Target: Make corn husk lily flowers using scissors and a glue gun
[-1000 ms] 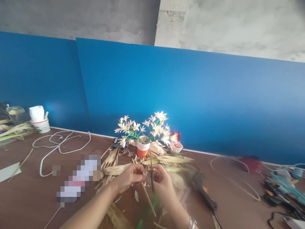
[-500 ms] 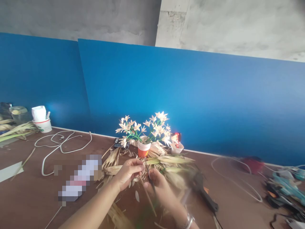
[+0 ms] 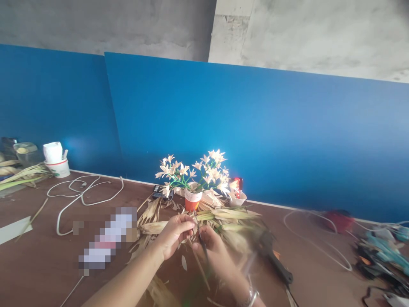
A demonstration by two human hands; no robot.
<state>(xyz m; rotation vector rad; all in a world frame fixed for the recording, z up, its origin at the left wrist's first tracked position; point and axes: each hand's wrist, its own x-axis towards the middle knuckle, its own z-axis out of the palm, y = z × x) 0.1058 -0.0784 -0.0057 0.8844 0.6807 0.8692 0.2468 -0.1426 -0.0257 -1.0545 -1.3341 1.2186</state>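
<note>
**Two hands on a thin stem over dried leaves**

Head view: the left hand point(image 3: 175, 234) and right hand point(image 3: 214, 252) meet near the middle of the brown table point(image 3: 47, 260). The left hand's fingers pinch a small pale piece at the top of a dark stem point(image 3: 200, 238), which the right hand grips lower down. A pale stick point(image 3: 200, 266) slants just below them. Dried leaves point(image 3: 223, 215) lie scattered under and beyond the hands. Farther off stands a cup point(image 3: 192, 200) of pale flowers point(image 3: 191, 170). A white cable point(image 3: 83, 194) loops at far left; a dark tool point(image 3: 275, 260) lies to the right.
</note>
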